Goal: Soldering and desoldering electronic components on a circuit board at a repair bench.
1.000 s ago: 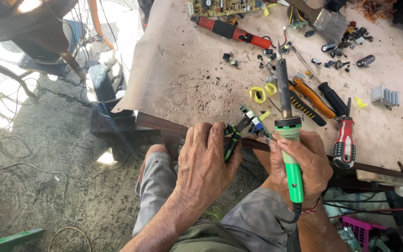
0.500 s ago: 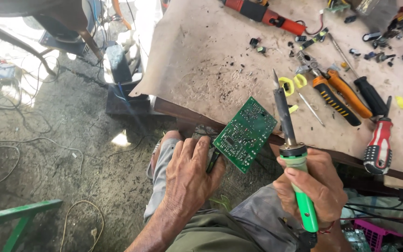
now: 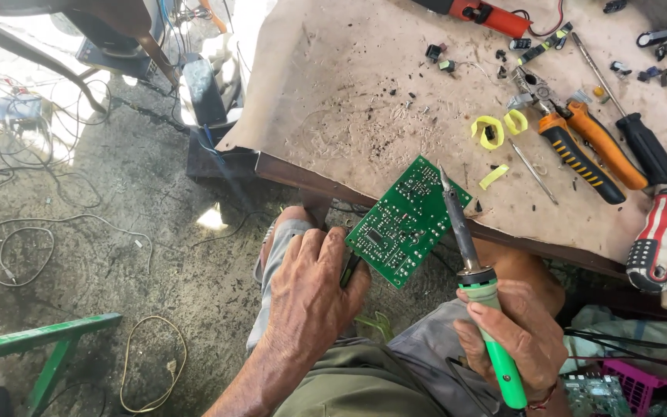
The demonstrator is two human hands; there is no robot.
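Observation:
My left hand grips the lower edge of a green circuit board, solder side up, tilted over my lap at the table's front edge. My right hand holds a soldering iron with a green handle. Its dark metal tip points up and rests near the board's upper right corner, at the table edge.
The brown worn table carries orange-handled pliers, a black screwdriver, a red-handled screwdriver, yellow tape scraps and small dark parts. Cables lie on the concrete floor at left. A green frame stands bottom left.
The left hand has lifted the green board from under the table edge into full view, solder side up. The soldering iron's tip has come against the board's upper right part.

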